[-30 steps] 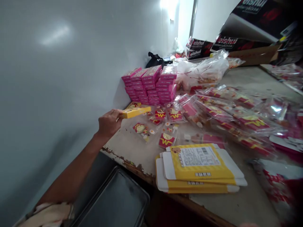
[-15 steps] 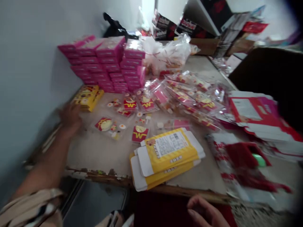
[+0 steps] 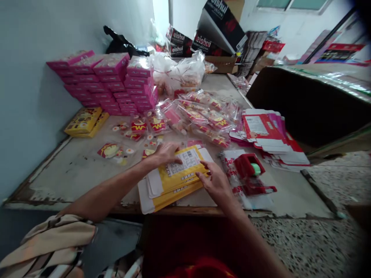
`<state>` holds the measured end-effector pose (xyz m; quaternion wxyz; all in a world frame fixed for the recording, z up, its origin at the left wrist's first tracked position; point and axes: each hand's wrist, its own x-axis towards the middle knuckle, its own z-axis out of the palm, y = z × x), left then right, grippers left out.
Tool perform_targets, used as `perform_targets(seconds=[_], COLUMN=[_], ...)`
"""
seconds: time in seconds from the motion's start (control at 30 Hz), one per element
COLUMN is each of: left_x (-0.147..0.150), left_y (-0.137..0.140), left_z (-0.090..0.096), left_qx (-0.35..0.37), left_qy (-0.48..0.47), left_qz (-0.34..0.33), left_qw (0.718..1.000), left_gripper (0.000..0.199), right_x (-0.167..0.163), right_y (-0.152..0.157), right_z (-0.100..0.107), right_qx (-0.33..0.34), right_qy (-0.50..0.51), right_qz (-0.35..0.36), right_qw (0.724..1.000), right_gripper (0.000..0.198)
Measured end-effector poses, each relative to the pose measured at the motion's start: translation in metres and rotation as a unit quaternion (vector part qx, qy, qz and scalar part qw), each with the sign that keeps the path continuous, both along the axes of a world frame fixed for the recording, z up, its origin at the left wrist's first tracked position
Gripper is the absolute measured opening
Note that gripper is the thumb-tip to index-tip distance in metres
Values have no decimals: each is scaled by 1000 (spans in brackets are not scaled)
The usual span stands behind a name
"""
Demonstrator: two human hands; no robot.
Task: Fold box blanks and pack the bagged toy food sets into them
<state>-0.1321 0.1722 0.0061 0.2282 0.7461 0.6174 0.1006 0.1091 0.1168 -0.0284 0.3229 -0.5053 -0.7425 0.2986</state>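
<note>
A small stack of flattened yellow cardboard boxes (image 3: 185, 181) with white flaps lies at the table's front edge. My left hand (image 3: 166, 153) is at the upper left of the stack, fingers stretched over the top box, part of them hidden. My right hand (image 3: 216, 180) reaches the stack's right side with thumb and fingers apart, their tips at the top box's edge. Just beyond are clear plastic packets (image 3: 111, 150) holding red and yellow pieces. Right of my right hand stands a red tape dispenser (image 3: 246, 166) with a pale green roll, on printed plastic.
Pink boxes (image 3: 107, 83) are piled against the wall, with yellow filled boxes (image 3: 84, 120) in front. More packets (image 3: 199, 114) heap mid-table, before a white plastic bag (image 3: 181, 71). Flattened red boxes (image 3: 269, 135) lie at right, beside a large open carton (image 3: 304, 100).
My left hand has moved right, from beside the small yellow boxes to the flattened stack. My right hand has risen from below the table edge to the stack's right side. The view has shifted right.
</note>
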Motion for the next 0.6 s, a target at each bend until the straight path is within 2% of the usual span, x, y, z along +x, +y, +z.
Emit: perform_targets(seconds=[0.1, 0.2, 0.27, 0.33, 0.4, 0.5, 0.57, 0.6], left_x=[0, 11, 21, 28, 32, 37, 40, 41], left_y=[1, -6, -12, -18, -23, -31, -39, -43], left_z=[30, 67, 82, 87, 83, 76, 75, 76], left_qx=[-23, -81, -89, -79, -76, -64, -53, -54], left_qy=[-20, -98, -120, -92, -62, -37, -6, 9], left_qz=[-30, -145, -198, -204, -205, -222, -218, -212], left_qw=[999, 981, 969, 971, 974, 972, 975, 976], left_gripper=[37, 35, 31, 29, 28, 31, 34, 35], right_x=[7, 8, 6, 3, 4, 11, 20, 25], right_y=[8, 9, 3, -8, -20, -30, -29, -27], right_z=[-3, 3, 7, 6, 3, 1, 6, 10], right_qx=[51, 44, 32, 18, -4, -13, -16, -40], right_qy=[32, 131, 189, 221, 234, 229, 219, 227], right_qz=[-30, -45, -81, -127, -131, -80, -43, -17], right_qw=[998, 989, 978, 967, 963, 970, 975, 973], right_gripper=[54, 68, 76, 76, 60, 28, 22, 23])
